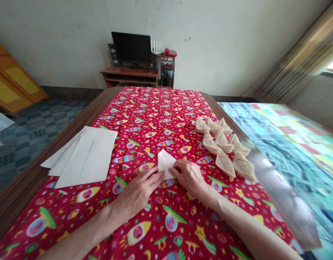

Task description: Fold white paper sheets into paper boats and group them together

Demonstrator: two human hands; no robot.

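A small folded piece of white paper (pixel 165 162) lies on the red patterned cloth in front of me, its far end pointed. My left hand (pixel 144 186) rests at its lower left edge, fingers stretched out and fingertips touching it. At the right edge my right hand (pixel 190 176) has its fingers curled and pinched on the paper. Over to the left is a fanned stack of paper sheets (pixel 87 157), the top one with faint print. Several folded paper shapes (pixel 223 141) with raised points stand in rows to the right.
The red cloth (pixel 161 122) covers a long brown wooden table (pixel 82 122). Beyond its far end stands a desk (pixel 131 71) with a monitor (pixel 132 47) and a red telephone (pixel 170 53). A bed (pixel 280 151) is at the right, a yellow cabinet (pixel 16 77) at the left.
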